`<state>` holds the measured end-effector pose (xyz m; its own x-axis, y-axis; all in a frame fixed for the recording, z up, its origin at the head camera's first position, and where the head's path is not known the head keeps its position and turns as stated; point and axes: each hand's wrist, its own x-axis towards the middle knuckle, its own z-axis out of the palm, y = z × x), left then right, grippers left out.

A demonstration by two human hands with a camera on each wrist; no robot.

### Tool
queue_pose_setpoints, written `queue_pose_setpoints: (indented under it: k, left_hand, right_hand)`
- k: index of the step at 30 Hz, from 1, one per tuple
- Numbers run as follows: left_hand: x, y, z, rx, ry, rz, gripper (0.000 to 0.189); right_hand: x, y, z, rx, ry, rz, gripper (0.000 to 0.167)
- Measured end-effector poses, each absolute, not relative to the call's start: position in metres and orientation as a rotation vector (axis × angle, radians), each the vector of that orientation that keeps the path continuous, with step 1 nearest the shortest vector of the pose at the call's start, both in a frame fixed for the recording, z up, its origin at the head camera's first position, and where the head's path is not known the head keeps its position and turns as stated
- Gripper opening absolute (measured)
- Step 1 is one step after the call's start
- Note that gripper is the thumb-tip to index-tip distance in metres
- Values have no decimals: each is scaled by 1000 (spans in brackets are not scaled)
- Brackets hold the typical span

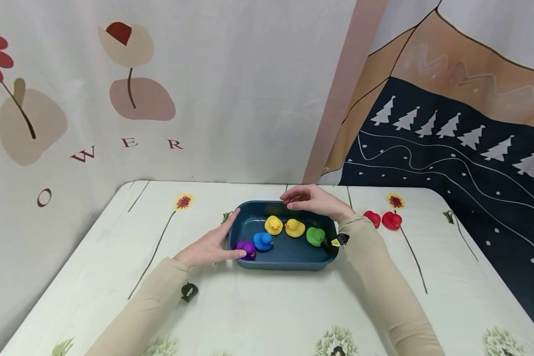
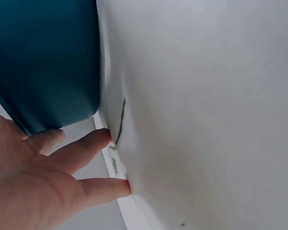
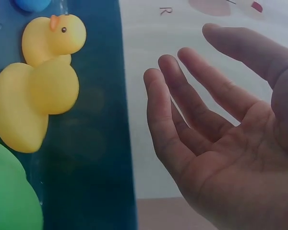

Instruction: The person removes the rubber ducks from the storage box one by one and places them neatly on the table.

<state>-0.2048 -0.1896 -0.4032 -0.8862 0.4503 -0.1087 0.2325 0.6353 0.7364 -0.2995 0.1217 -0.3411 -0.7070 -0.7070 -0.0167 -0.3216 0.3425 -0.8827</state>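
Note:
A dark blue tub (image 1: 285,264) on the table holds toy ducks: a purple duck (image 1: 248,248), a blue duck (image 1: 262,241), two yellow ducks (image 1: 273,225) and a green duck (image 1: 315,236). At the tub's left end lies my left hand (image 1: 211,247), its thumb across the rim by the purple duck. In the left wrist view, this hand's spread, fairly straight fingers are at the tub's outer wall and the tablecloth. Over the tub's back rim hovers my right hand (image 1: 316,200), fingers loosely bent, holding nothing in the right wrist view.
Two small red objects (image 1: 391,221) sit on the table, right of the tub and partly beside the right forearm. A patterned cloth (image 1: 160,306) covers the table. Printed curtains (image 1: 240,99) hang behind it. Each wrist carries a small black device (image 1: 189,291).

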Motion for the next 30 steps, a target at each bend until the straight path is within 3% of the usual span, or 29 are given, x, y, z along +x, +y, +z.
queue_pose_setpoints:
  k: [30]
  left_hand:
    - [-206, -189, -403, 537, 2573, 1080, 108]
  right_hand:
    - [-304, 92, -370, -947, 2143, -1155, 33]
